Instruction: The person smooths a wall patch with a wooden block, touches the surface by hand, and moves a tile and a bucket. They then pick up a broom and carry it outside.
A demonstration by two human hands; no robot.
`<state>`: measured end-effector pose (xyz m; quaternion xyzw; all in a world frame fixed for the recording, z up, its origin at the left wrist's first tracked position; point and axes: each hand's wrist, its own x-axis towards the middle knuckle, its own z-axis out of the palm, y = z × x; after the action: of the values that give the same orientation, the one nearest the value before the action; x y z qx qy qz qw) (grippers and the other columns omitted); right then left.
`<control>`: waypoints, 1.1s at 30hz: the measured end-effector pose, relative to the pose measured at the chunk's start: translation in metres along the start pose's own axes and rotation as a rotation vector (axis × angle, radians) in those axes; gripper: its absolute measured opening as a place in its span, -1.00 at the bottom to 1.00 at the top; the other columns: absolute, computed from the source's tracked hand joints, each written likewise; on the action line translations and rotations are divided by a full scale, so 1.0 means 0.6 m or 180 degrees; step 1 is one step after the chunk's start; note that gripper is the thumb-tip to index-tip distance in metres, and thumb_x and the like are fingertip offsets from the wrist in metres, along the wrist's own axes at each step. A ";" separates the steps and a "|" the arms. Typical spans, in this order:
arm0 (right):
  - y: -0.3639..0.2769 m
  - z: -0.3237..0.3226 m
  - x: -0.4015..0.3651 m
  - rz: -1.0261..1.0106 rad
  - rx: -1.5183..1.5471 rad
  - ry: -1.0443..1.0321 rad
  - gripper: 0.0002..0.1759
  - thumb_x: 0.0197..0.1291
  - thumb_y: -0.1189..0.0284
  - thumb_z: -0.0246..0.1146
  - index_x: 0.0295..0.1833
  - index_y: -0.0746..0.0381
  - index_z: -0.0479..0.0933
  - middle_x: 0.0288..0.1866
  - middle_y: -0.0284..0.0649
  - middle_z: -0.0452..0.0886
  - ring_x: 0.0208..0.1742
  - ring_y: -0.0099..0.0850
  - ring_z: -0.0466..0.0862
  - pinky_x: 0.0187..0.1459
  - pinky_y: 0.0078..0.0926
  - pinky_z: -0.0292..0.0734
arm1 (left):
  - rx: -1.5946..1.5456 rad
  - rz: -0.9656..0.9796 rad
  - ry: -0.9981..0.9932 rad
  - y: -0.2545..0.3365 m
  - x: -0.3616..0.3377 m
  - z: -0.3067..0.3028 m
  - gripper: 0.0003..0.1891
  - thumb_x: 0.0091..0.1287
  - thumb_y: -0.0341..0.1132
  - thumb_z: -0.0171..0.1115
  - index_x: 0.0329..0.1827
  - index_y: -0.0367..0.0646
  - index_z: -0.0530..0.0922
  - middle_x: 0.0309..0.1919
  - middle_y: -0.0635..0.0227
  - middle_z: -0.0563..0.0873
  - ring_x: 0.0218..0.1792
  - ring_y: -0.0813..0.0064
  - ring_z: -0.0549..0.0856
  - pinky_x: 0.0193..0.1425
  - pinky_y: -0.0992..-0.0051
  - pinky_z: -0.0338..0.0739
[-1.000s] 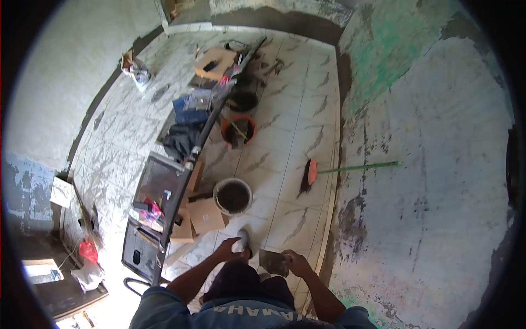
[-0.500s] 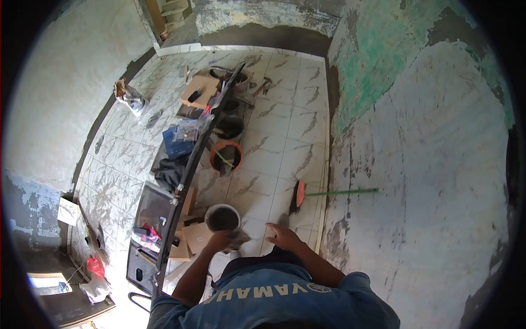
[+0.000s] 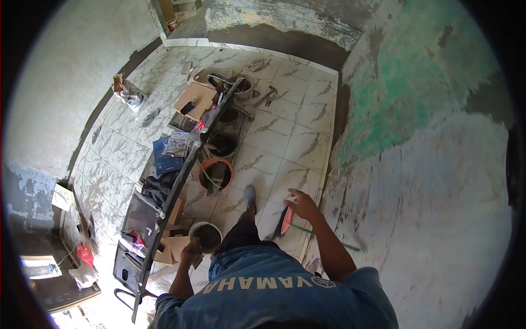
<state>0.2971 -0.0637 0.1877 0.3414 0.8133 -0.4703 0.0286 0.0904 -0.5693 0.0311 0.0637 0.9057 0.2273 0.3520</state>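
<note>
My left hand (image 3: 191,253) is closed around a flat, grey-brown trowel-like tool (image 3: 198,260), partly hidden by the fingers. It is beside a pale bucket (image 3: 206,237) with dark grey contents. My right hand (image 3: 302,204) is raised in front of me, fingers apart and holding nothing. Below it in the picture, a broom with an orange-red head (image 3: 286,220) leans at the right wall, and my forearm crosses its green handle (image 3: 339,245). One of my feet (image 3: 250,196) is forward on the tiles.
A long dark-framed rack (image 3: 181,181) runs along my left, with cardboard (image 3: 195,101), a blue packet (image 3: 166,157) and cloth about it. An orange bucket (image 3: 217,175) and a dark bucket (image 3: 222,143) stand along it. Farther off lies a hammer (image 3: 267,96). A patchy wall (image 3: 416,192) rises at right.
One foot has come forward into view. My left hand has moved left and down with the tool, and my right hand has moved up and right, away from my body.
</note>
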 end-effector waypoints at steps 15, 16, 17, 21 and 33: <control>0.148 -0.271 0.631 0.0396 -0.1631 -0.0723 -0.37 0.07 0.07 0.27 0.13 0.30 0.42 0.03 0.06 0.54 0.03 -0.11 0.57 0.04 -0.25 0.46 | -0.0010 -0.0177 -0.0828 0.459 0.415 0.001 -0.56 -0.02 -0.15 0.27 -0.07 -0.19 0.57 -0.16 -0.03 0.64 -0.06 0.07 0.62 -0.04 0.22 0.51; 0.157 -0.291 0.665 0.0442 -0.1884 -0.0869 -0.38 0.07 0.06 0.26 0.12 0.30 0.43 0.04 0.05 0.53 0.06 -0.10 0.55 0.07 -0.24 0.44 | -0.0036 -0.0214 -0.0830 0.479 0.419 -0.008 -0.56 -0.02 -0.15 0.27 -0.07 -0.19 0.57 -0.16 -0.03 0.64 -0.06 0.07 0.62 -0.04 0.22 0.51; 0.168 -0.309 0.703 0.0310 -0.1975 -0.0983 -0.37 0.06 0.04 0.27 0.12 0.28 0.44 0.05 0.05 0.51 0.08 -0.07 0.51 0.12 -0.21 0.39 | -0.0140 -0.0215 -0.0733 0.498 0.418 -0.013 -0.55 -0.02 -0.20 0.26 -0.05 -0.23 0.54 -0.22 -0.04 0.66 -0.12 0.11 0.65 -0.09 0.27 0.52; 0.161 -0.368 0.916 0.0103 -0.2529 -0.1421 -0.38 0.02 0.03 0.28 0.11 0.20 0.45 0.12 0.07 0.45 0.15 -0.05 0.45 0.12 -0.16 0.39 | -0.0501 -0.1110 -0.0883 0.592 0.415 -0.015 -0.43 -0.02 -0.21 0.28 0.15 -0.07 0.47 -0.03 0.05 0.62 0.03 0.15 0.60 0.06 0.30 0.48; 0.003 -0.146 1.812 -0.2142 -0.3956 -0.2220 -0.45 -0.01 0.26 0.33 0.11 0.22 0.41 0.28 -0.06 0.27 0.29 -0.15 0.30 0.22 -0.19 0.28 | -0.2270 -0.3261 -0.0151 1.095 0.281 0.324 -0.50 0.08 -0.13 0.23 0.10 -0.12 0.49 -0.19 0.22 0.68 -0.12 0.36 0.64 -0.08 0.35 0.51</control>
<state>-0.5098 0.5798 -0.1646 -0.1690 0.9308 0.0073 0.3239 0.0653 0.1324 0.1021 -0.4952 0.6815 0.3165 0.4360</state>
